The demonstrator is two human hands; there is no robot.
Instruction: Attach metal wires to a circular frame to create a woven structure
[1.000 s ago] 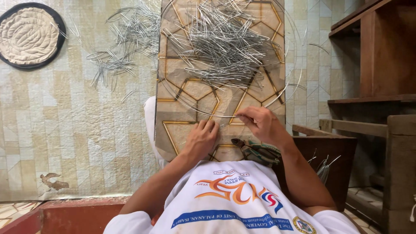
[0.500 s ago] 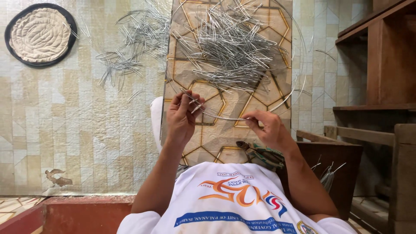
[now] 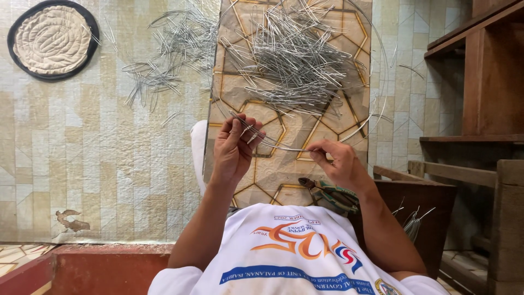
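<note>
L hand [image 3: 233,150] higher, thin curved wire [image 3: 278,143]

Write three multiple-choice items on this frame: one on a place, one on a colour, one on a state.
1. Where do the pliers lie?
A. on the wooden shelf
B. on the patterned board, below the right hand
C. inside the round mat

2. What colour is the rim of the round mat?
A. black
B. red
C. white

3. How is the thin wire held?
A. lying loose on the board
B. in the left hand alone
C. between both hands

Answers: 1 B, the pliers rest on the patterned board just under the right hand. 2 A, a black band rings the beige centre. 3 C, the left hand pinches one end and the right hand the other.
</note>
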